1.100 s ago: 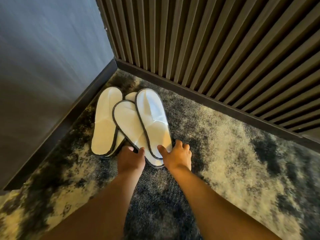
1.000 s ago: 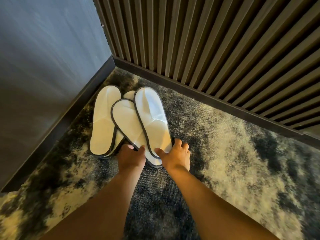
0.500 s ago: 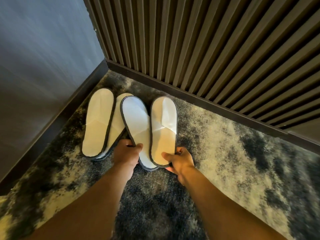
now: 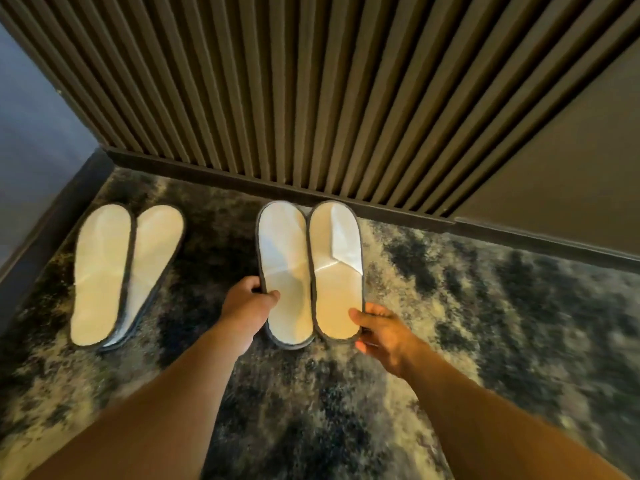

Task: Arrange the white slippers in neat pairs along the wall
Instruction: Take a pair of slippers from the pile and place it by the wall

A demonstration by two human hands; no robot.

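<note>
Two white slippers are held side by side on the carpet (image 4: 485, 306), one in each hand. The left hand (image 4: 246, 306) is closed on the outer edge of the left slipper (image 4: 285, 271), with the thumb laid on its top face and the fingers curled at its rim. The right hand (image 4: 382, 329) is clamped on the heel end of the right slipper (image 4: 336, 271), the thumb pressed on top and the fingers tucked at the outer edge. The two held slippers are touching along their inner edges, and their toes are pointed away from the hands toward the baseboard (image 4: 277, 183) of the slatted wall (image 4: 311, 98), near it; whether the toes touch the baseboard cannot be told.

Well to the left of the left hand, a second pair is seen lying on the carpet, untouched. Its outer slipper (image 4: 100, 271) is overlapped onto its inner slipper (image 4: 152, 251) toward the heels, so that the pair is fanned apart at the toes. That pair is set near the corner, just beside a plain side wall (image 4: 31, 133) that is met by the slatted wall there.

Both forearms are stretched forward from the bottom of the view. The carpet is mottled dark and pale, and some blur is shown at its right side.
</note>
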